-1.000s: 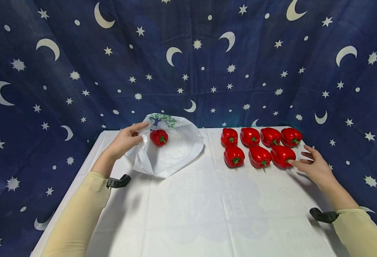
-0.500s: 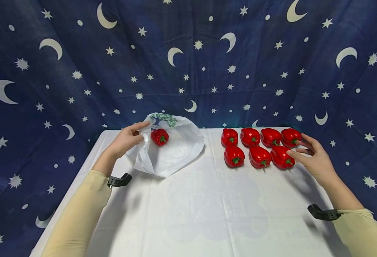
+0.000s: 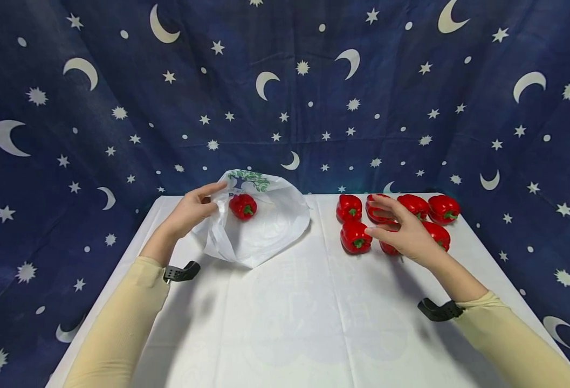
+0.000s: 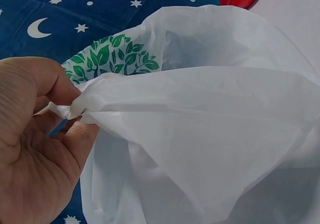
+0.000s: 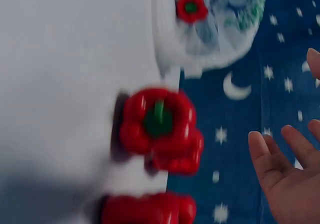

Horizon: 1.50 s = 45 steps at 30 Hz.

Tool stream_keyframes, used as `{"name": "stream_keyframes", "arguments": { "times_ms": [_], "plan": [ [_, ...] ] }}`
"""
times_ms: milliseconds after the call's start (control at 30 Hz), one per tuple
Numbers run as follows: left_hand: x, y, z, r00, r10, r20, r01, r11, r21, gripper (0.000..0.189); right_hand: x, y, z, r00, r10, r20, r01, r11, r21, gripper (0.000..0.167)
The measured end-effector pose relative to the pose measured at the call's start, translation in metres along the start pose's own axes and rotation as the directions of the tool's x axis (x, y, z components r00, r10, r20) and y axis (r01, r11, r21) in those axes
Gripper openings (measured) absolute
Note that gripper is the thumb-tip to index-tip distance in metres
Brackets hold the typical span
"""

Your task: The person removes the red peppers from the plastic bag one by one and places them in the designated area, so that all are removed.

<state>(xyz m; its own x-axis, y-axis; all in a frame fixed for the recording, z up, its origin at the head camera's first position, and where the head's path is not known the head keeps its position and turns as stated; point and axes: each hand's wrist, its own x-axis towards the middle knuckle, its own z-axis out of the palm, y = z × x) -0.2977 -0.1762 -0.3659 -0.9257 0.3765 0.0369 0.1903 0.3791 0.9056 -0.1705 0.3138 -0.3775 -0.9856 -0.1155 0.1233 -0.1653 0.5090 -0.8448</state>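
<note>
From my head view, my left hand (image 3: 192, 211) pinches the rim of the white bag (image 3: 265, 226) at the far left of the table (image 3: 289, 323), holding its mouth up, and one red pepper (image 3: 243, 207) already lies inside. My right hand (image 3: 403, 231) hovers with fingers spread and loose over the peppers on the right, holding nothing; it hangs above the front middle one, with the front left pepper (image 3: 355, 237) just beside my fingertips and three more in the back row, the far right one (image 3: 443, 208) well apart from my hand. I judge these peppers firm, smooth and a bit slick, light enough for one hand, best taken round the body with fingers wrapped, not by the green stem; they sit close together, so neighbours may get nudged or roll. At my left wrist, thumb and forefinger (image 4: 55, 92) clamp a bunched fold of the bag's thin film (image 4: 200, 114); it is soft, floppy and slippery, I judge, and its mouth would sag if I let go. The green leaf print (image 4: 112, 59) faces me. At my right wrist, blurred, my open fingers (image 5: 282, 169) hang beside a pepper (image 5: 159, 121) with its stem up; the bag (image 5: 220, 29) shows beyond, with bare table between.
</note>
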Motion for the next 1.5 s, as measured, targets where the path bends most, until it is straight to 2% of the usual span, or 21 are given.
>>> {"name": "stream_keyframes", "arguments": {
  "times_ms": [67, 167, 233, 300, 400, 667, 1000, 1267, 1500],
  "plan": [
    [-0.001, 0.003, 0.001, 1.000, 0.001, -0.003, -0.001, 1.000, -0.004, 0.062, 0.008, -0.004, 0.013, 0.999, -0.024, 0.049, 0.023, 1.000, 0.018, 0.086],
    [-0.007, 0.017, 0.003, 1.000, 0.009, 0.001, -0.009, 1.000, -0.010, 0.062, 0.019, -0.009, 0.031, 0.994, -0.044, 0.102, 0.039, 0.998, 0.044, 0.085],
    [-0.007, 0.017, 0.003, 1.000, 0.008, 0.001, -0.008, 1.000, -0.014, 0.062, 0.026, -0.012, 0.042, 0.991, -0.046, 0.128, 0.042, 0.998, 0.037, 0.085],
    [-0.006, 0.015, 0.003, 1.000, 0.015, -0.001, -0.015, 1.000, -0.013, 0.063, 0.031, -0.014, 0.052, 0.988, -0.050, 0.146, 0.045, 0.998, 0.032, 0.086],
    [0.000, 0.002, 0.001, 1.000, 0.023, -0.011, -0.024, 1.000, -0.011, 0.063, 0.037, -0.016, 0.065, 0.984, -0.064, 0.169, 0.057, 0.997, 0.041, 0.086],
    [-0.001, 0.002, -0.001, 0.999, 0.044, -0.016, -0.045, 0.999, -0.030, 0.063, 0.052, -0.018, 0.100, 0.970, -0.109, 0.218, 0.095, 0.993, 0.073, 0.081],
    [0.001, 0.002, -0.011, 1.000, -0.004, -0.021, 0.003, 1.000, -0.024, 0.065, 0.072, -0.027, 0.144, 0.949, -0.124, 0.289, 0.096, 0.989, 0.110, 0.077],
    [0.006, 0.000, -0.021, 0.999, -0.039, -0.027, 0.037, 0.997, -0.063, 0.065, 0.092, -0.038, 0.177, 0.939, -0.161, 0.303, 0.128, 0.984, 0.126, 0.072],
    [0.011, 0.001, -0.023, 0.998, -0.051, -0.036, 0.047, 0.995, -0.084, 0.065, 0.118, -0.038, 0.202, 0.954, -0.138, 0.266, 0.112, 0.987, 0.113, 0.072]
  ]
}}
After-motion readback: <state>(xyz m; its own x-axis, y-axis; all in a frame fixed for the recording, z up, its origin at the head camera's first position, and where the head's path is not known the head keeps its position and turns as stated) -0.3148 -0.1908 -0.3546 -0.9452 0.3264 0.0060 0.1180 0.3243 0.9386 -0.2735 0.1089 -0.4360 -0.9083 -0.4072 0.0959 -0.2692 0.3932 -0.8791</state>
